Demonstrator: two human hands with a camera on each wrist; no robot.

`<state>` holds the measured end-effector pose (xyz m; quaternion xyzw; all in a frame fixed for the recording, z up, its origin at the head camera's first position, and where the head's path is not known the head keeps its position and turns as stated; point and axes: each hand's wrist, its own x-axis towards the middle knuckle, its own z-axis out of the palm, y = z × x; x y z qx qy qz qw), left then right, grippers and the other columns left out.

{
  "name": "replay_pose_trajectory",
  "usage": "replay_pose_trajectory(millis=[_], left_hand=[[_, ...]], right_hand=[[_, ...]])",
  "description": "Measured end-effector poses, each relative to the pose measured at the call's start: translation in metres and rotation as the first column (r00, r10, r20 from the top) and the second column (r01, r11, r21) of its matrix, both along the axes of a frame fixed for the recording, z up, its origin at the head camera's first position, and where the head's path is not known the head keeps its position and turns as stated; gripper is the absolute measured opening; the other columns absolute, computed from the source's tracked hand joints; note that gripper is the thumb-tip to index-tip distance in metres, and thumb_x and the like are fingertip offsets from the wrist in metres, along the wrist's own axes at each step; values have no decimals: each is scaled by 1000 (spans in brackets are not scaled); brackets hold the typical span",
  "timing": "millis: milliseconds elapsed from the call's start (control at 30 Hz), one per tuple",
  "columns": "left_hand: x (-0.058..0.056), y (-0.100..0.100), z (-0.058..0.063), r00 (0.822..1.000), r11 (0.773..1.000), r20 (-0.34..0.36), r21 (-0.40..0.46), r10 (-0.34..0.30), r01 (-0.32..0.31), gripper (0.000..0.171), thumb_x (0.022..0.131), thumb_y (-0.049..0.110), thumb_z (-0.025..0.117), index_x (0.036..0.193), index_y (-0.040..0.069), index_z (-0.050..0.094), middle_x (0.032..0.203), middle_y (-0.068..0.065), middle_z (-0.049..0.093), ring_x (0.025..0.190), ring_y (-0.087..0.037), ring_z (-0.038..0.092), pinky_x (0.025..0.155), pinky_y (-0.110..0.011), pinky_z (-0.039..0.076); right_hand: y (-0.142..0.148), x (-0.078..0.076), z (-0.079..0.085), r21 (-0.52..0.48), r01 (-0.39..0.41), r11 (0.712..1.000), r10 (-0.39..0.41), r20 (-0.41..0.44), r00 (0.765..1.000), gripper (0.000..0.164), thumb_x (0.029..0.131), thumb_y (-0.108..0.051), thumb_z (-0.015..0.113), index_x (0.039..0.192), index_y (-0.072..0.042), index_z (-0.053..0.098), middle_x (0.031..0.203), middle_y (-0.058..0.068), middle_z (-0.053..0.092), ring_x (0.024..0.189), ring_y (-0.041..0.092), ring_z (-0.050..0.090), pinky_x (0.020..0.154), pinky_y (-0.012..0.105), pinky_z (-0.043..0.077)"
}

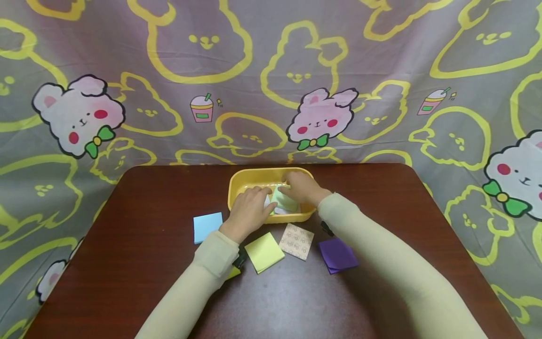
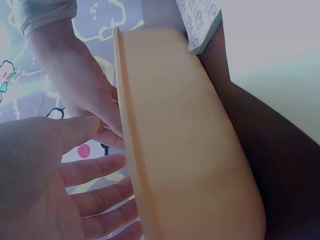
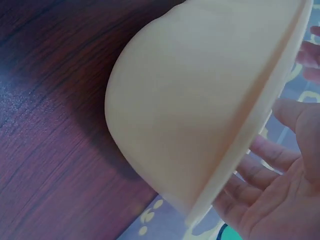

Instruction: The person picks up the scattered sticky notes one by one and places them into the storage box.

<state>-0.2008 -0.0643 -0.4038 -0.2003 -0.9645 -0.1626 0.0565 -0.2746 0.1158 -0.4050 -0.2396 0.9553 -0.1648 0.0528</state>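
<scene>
A yellow plastic basin [image 1: 271, 218] stands at the back of the table. Inside it lies a light green sticky note pad [image 1: 284, 201] atop white pieces partly covered by it. My left hand [image 1: 250, 209] reaches over the basin's near left side, its thumb near the green pad. In the left wrist view, that hand's fingers [image 2: 102, 197] are spread loosely at the rim. My right hand [image 1: 306, 188] reaches in from the right, thumb at the green pad's upper edge. The right wrist view shows its fingers [image 3: 257, 172] loosely extended past the rim, tips hidden.
In front of the basin lie a blue pad [image 1: 207, 227], a yellow pad [image 1: 264, 253], a patterned beige pad [image 1: 296, 241] and a purple pad [image 1: 337, 255]. Another yellow-green pad [image 1: 234, 272] is mostly hidden under the left forearm. A printed curtain [image 1: 254, 94] hangs behind the brown table [image 1: 148, 226].
</scene>
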Motion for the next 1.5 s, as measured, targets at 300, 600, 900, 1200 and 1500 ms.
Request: replay_pose_trajectory(millis=[300, 600, 900, 1200, 1500], left_hand=[[-4, -5, 4, 1000, 1000, -2, -3, 16, -16, 46, 90, 44, 56, 121, 11, 63, 113, -8, 64, 100, -27, 60, 78, -42, 50], [-3, -8, 8, 1000, 1000, 12, -1, 27, -27, 47, 90, 44, 55, 123, 11, 61, 115, -7, 64, 103, -27, 59, 82, -43, 49], [1, -9, 11, 999, 999, 10, 20, 39, -39, 46, 90, 41, 57, 124, 11, 61, 117, -7, 63, 105, -28, 58, 83, -44, 48], [6, -11, 12, 999, 999, -28, 28, 30, -29, 45, 89, 41, 58, 122, 10, 62, 115, -7, 64, 102, -27, 59, 82, -43, 48], [8, -13, 11, 999, 999, -18, 27, 33, -33, 45, 89, 40, 59, 123, 10, 62, 115, -7, 64, 102, -26, 59, 81, -42, 49]], right_hand=[[-2, 9, 5, -29, -15, 999, 12, -82, 997, 40, 90, -32, 58, 113, 1, 63, 107, 12, 67, 97, 23, 62, 86, 36, 47], [-4, 20, 9, -56, -25, 998, 19, -110, 994, 39, 90, -33, 58, 111, -1, 64, 103, 11, 68, 93, 22, 62, 83, 37, 48], [-5, 31, 11, -56, -41, 998, 33, -136, 990, 39, 90, -34, 57, 112, -2, 64, 102, 10, 68, 93, 22, 63, 83, 37, 49], [-9, 41, 15, -77, -49, 996, 35, -173, 984, 38, 89, -34, 59, 110, -3, 65, 101, 8, 68, 92, 21, 63, 81, 37, 49], [-8, 51, 18, -101, -54, 993, 39, -148, 988, 40, 91, -34, 56, 112, -1, 64, 106, 12, 68, 96, 23, 62, 83, 40, 49]])
